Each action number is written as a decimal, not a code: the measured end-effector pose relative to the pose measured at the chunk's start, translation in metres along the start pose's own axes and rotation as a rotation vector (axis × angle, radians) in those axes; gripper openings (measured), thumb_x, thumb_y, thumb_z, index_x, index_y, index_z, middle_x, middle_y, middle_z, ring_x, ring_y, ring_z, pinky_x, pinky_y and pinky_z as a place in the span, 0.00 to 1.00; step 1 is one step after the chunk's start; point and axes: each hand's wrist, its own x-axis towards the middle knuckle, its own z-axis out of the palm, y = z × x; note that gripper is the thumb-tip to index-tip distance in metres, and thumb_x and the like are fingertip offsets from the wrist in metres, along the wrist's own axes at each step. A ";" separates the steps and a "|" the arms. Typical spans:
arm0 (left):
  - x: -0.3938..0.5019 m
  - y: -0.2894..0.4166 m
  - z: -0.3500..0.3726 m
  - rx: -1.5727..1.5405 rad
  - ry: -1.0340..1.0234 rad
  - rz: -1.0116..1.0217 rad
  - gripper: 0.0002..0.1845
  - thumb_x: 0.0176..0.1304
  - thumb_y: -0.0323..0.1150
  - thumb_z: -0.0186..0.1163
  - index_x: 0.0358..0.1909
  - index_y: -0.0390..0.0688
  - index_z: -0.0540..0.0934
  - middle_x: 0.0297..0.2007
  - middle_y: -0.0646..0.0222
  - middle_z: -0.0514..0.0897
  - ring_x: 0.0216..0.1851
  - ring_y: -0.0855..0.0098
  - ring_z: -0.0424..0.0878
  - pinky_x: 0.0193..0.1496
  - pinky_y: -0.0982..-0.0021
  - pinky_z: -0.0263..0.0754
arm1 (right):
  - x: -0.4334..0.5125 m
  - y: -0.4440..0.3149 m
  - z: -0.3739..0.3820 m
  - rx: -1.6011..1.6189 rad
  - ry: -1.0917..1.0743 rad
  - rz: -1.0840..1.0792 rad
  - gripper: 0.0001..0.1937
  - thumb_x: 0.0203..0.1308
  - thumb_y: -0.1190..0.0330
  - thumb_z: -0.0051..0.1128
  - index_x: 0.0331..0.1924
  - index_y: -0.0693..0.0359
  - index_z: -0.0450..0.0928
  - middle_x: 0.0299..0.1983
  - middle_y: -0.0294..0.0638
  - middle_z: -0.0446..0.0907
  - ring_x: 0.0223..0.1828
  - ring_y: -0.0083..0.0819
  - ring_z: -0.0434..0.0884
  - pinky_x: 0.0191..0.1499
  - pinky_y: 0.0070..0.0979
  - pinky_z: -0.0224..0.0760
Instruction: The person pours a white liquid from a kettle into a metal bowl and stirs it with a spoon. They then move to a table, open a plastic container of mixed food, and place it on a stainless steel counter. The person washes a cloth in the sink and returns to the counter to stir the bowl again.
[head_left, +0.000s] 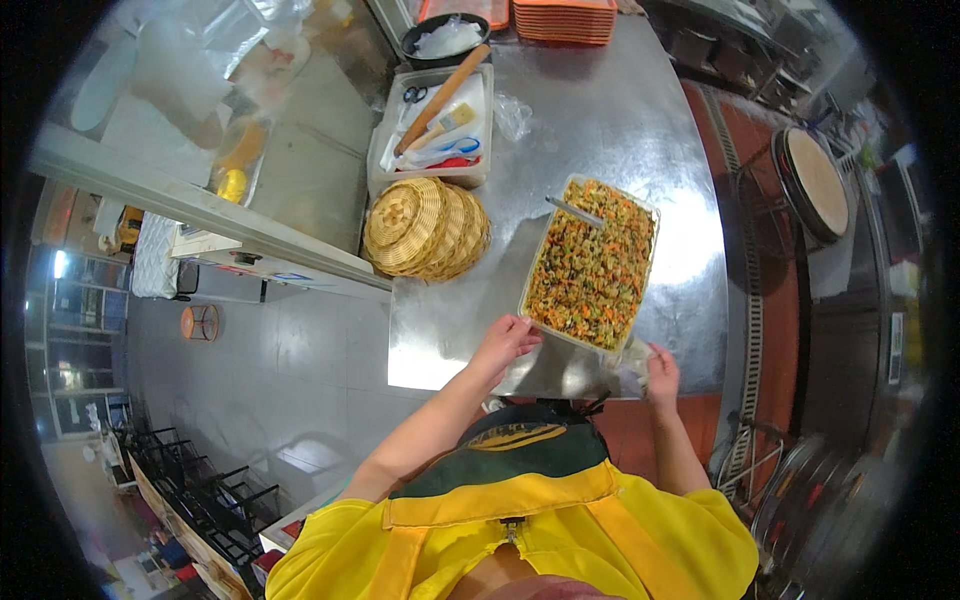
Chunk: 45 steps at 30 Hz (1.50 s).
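A rectangular tray of finely chopped mixed vegetable filling (592, 270) rests on the stainless steel table (442, 330). The metal handle of a utensil (574, 211) sticks out of the filling over the tray's upper left side. My left hand (511, 341) is at the tray's lower left corner, fingertips near its rim; whether it grips the rim is unclear. My right hand (661, 375), beside the lower right corner, holds a crumpled, partly see-through plastic bag or film (634, 364), which touches or lies close to the tray.
Stacked wicker baskets (427, 229) stand left of the tray. Beyond them are a plastic bin (484, 169) with a wooden rolling pin (442, 97) and scissors (415, 94), a black pan (445, 37) and orange trays (566, 21). A glass partition borders the table's left side.
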 end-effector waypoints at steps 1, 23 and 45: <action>0.002 -0.002 -0.007 -0.006 0.009 0.006 0.16 0.65 0.38 0.53 0.49 0.39 0.70 0.43 0.66 0.77 0.45 0.72 0.75 0.47 0.73 0.68 | 0.015 -0.018 -0.011 0.057 0.038 0.042 0.12 0.64 0.67 0.47 0.44 0.66 0.75 0.36 0.36 0.76 0.37 0.22 0.74 0.37 0.21 0.68; 0.026 0.007 -0.160 1.013 0.623 -0.862 0.84 0.21 0.54 0.78 0.63 0.40 0.18 0.66 0.47 0.19 0.69 0.47 0.21 0.67 0.45 0.29 | 0.317 -0.334 0.375 -0.887 -0.268 -1.033 0.13 0.50 0.68 0.53 0.42 0.55 0.77 0.49 0.38 0.73 0.48 0.39 0.75 0.48 0.34 0.71; 0.021 -0.011 -0.163 1.024 0.666 -0.681 0.84 0.18 0.52 0.79 0.62 0.33 0.19 0.64 0.38 0.19 0.67 0.40 0.19 0.64 0.38 0.30 | 0.394 -0.406 0.361 -1.463 0.128 -1.161 0.10 0.55 0.67 0.49 0.42 0.54 0.77 0.41 0.39 0.78 0.47 0.36 0.75 0.40 0.31 0.74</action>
